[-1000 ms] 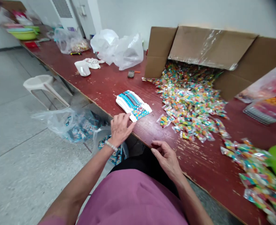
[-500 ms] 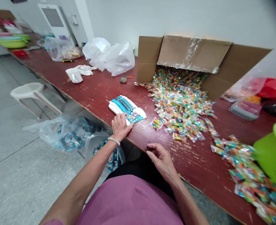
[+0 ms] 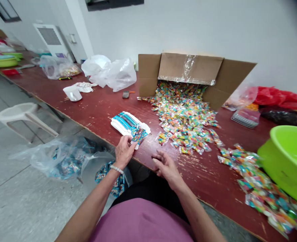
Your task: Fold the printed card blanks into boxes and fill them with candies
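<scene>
A person in a purple top (image 3: 142, 220) works at a red worktop (image 3: 98, 116), the right hand (image 3: 166, 166) at its edge, fingers loosely curled and thumb apart. The left hand (image 3: 125, 152) pinches the near end of a blue printed carton (image 3: 140, 135) between thumb and fingers. Just beyond that hand lies a stack of flat cartons (image 3: 123, 123). Well right of the right hand stands a green basin (image 3: 271, 154); ahead of it, candy packets (image 3: 186, 117) spill from a cardboard box (image 3: 188, 65). Past the left hand, farther off, sit a white mug (image 3: 72, 93) and plastic bags (image 3: 120, 74).
</scene>
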Tool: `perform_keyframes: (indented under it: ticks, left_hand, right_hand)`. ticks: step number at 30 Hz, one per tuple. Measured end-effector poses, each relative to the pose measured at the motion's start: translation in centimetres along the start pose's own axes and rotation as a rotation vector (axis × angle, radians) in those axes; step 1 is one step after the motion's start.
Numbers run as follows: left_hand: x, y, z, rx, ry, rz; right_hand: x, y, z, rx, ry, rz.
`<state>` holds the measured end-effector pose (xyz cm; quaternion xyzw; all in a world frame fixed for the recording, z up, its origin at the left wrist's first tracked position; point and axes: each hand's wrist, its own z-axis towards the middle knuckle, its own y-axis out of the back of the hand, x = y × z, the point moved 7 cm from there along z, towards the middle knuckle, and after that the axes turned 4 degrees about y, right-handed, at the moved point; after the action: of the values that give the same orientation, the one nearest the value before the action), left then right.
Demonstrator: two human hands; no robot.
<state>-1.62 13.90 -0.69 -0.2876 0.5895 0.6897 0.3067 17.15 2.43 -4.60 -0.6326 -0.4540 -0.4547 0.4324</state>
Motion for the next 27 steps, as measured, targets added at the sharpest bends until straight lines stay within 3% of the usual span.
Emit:
perform_keyframes:
  ticks: [4, 6, 9, 12, 15, 17, 21, 25, 27]
  left_hand:
    - [-0.4, -0.3, -1.7, 0.127, -0.003, -0.116]
    - [-0.9, -0.6, -3.0, 0.266, 0.009, -0.241]
    - [-2.2, -1.3, -6.1, 0.609, 0.098, -0.54]
    - [-4.1, -2.2, -9.7, 0.983, 0.226, -0.824]
    - [-5.3, -2.9, -12.0, 1.202, 0.317, -0.968]
    - [-5.4, -3.3, -12.7, 1.211, 0.356, -0.978]
    - [-5.0, -3.2, -12.3, 1.045, 0.315, -0.901]
    - [-5.1, -3.0, -12.0, 0.947, 0.281, -0.843]
    - [-5.3, -2.9, -12.0, 0.927, 0.286, -0.862]
  right_hand:
    - [1.2, -0.8, 1.7, -0.079, 0.02, 0.165]
    - [2.5, -0.8, 1.9, -0.103, 0.112, 0.225]
    - [4.4, -1.2, 1.2, -0.038, 0.232, 0.262]
    - [4.4, -2.1, -0.3, 0.123, 0.183, 0.213]
    - [4.1, -3.2, -2.2, 0.291, 0.114, 0.151]
    - [4.5, -3.8, -3.2, 0.36, 0.1, 0.155]
    - [5.8, -4.2, -4.1, 0.391, 0.139, 0.146]
    - [6.3, -3.8, -4.2, 0.347, 0.212, 0.094]
    - [6.5, -2.9, -4.2, 0.223, 0.294, -0.001]
